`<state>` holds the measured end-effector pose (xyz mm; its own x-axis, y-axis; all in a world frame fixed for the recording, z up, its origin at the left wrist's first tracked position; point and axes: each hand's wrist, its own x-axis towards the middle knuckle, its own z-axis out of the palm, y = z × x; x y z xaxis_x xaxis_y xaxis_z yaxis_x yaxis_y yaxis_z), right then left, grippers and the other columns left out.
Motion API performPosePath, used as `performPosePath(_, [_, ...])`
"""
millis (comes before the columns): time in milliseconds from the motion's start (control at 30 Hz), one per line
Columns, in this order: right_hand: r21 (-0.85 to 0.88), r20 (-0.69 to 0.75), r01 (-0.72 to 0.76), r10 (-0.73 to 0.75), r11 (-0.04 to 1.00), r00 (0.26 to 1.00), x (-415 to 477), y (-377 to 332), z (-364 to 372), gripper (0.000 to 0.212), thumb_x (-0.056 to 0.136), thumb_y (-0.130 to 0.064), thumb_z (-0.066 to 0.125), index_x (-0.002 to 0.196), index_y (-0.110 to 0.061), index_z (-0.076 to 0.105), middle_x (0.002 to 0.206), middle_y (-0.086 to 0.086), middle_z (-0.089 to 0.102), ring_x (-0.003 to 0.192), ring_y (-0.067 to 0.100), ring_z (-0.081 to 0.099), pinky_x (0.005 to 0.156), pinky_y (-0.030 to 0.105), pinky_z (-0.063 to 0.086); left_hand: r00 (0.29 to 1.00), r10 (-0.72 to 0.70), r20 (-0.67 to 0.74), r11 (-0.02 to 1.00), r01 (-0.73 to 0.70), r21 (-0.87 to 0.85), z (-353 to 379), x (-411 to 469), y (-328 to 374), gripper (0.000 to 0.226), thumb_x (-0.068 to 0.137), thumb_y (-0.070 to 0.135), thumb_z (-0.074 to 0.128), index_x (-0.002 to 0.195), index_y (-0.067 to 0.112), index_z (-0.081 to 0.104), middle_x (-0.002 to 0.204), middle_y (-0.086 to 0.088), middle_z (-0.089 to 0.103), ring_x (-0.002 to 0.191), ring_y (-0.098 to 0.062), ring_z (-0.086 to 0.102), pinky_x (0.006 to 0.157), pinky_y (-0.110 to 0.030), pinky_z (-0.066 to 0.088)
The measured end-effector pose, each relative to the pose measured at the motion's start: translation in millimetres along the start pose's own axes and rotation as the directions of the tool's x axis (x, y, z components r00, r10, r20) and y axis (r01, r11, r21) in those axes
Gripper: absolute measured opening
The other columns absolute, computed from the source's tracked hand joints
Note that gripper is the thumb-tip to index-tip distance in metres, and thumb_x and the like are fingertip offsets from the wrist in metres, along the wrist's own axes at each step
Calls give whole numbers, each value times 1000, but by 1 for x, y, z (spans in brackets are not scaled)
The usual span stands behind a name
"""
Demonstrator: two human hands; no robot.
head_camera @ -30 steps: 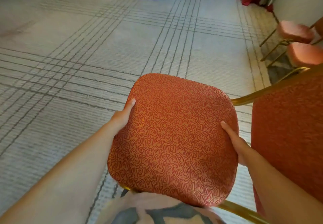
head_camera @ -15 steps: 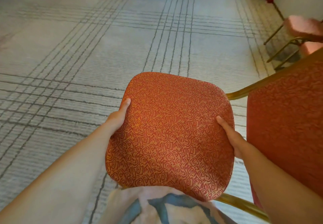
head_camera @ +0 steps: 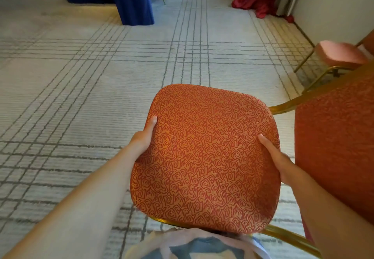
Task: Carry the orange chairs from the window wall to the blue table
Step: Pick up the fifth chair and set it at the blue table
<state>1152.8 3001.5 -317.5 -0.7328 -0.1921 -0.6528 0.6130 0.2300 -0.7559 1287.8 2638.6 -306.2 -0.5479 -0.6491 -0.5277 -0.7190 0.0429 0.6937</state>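
**Orange chair held by its seat, blue bench ahead**

Head view: The person is holding an orange chair (head_camera: 204, 157) out in front of the body, seat face up toward the camera, raised off the carpet (head_camera: 81, 97). The left hand (head_camera: 142, 137) is gripping the seat's left edge, thumb lying on the patterned cloth and the fingers hidden under the rim. The right hand (head_camera: 277, 157) is gripping the seat's right edge the same way, thumb on top, fingers out of sight below. Both grips are clenched on the chair. Its backrest (head_camera: 336, 147) is standing at the right side of the frame, joined to the seat by a gold metal frame (head_camera: 283, 107) that is also showing under the seat's near edge.

Far ahead, at the upper left, the blue bench (head_camera: 133, 0) is standing with its cloth hanging to the floor, well apart from the held chair. A chair leg is showing just beside it. Along the right wall, another chair with a pinkish seat (head_camera: 340, 54) is standing on the carpet. A heap of red cloth (head_camera: 255, 4) is lying near the far wall. The carpet is pale with grey crossing lines.
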Motion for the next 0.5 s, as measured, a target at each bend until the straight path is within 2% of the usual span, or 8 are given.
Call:
performPosePath(133, [-12, 1, 9, -9, 1000, 1000, 89, -78, 15, 111, 48, -79, 74, 139, -19, 52, 120, 11, 67, 108, 32, 62, 104, 51, 45, 999, -10, -30, 999, 9, -36, 9, 87, 77, 125, 52, 99, 27, 130, 6, 55, 132, -20, 55, 121, -34, 51, 104, -42, 35])
performPosePath(367, [-63, 86, 23, -18, 998, 996, 212, -201, 32, 118, 45, -81, 72, 145, -23, 46, 135, 10, 59, 122, 33, 55, 111, 53, 37, 995, -54, -84, 997, 49, -64, 19, 192, 178, 129, 47, 100, 27, 133, 8, 52, 135, -20, 52, 124, -34, 49, 102, -41, 35])
performPosePath(500, [-65, 110, 7, 1, 998, 994, 269, -243, 55, 114, 45, -80, 72, 140, -22, 50, 130, 9, 63, 117, 31, 58, 110, 51, 39, 988, -92, -125, 995, 88, -36, 13, 248, 219, 131, 45, 102, 25, 132, 8, 54, 133, -21, 54, 121, -35, 52, 101, -42, 37])
